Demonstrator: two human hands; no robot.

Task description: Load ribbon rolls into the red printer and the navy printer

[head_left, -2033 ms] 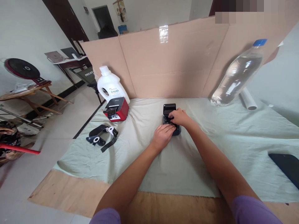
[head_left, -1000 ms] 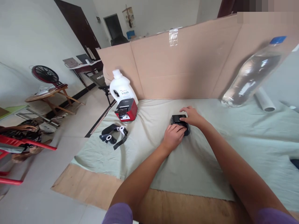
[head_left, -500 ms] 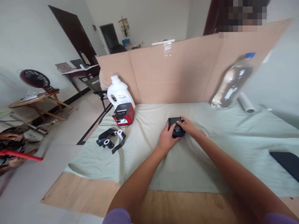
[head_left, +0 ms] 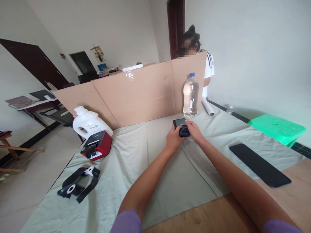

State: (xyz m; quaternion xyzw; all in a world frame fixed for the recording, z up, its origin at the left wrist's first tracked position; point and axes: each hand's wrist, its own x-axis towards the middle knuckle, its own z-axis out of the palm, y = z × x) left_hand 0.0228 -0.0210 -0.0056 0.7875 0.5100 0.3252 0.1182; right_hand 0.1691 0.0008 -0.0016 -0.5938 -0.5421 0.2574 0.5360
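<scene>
Both hands are on a small black boxy device (head_left: pixel 180 122) with a screen on its top face; its exact kind I cannot make out. My left hand (head_left: pixel 174 139) wraps its near left side, thumb reaching onto the top. My right hand (head_left: pixel 193 130) grips its right side, with the fingers partly hidden. The device is over the green cloth (head_left: pixel 170 181), towards the back of the table; whether it touches the cloth is unclear. Behind it stands a clear bottle (head_left: pixel 191 97) with a blue cap, upright against the cardboard.
A cardboard screen (head_left: pixel 136 94) spans the back. At left are a white jug (head_left: pixel 88 121), a red and black machine (head_left: pixel 103 145) and black strips with white-cored rolls (head_left: pixel 81 183). A black phone-like slab (head_left: pixel 259 165) lies right, beyond it a green stool (head_left: pixel 277 127). A person (head_left: pixel 209 69) is behind the cardboard.
My view has swung to the right, bringing the green stool and the whole black slab into sight. My right thumb has shifted from the device's top towards its right side; both hands still hold it.
</scene>
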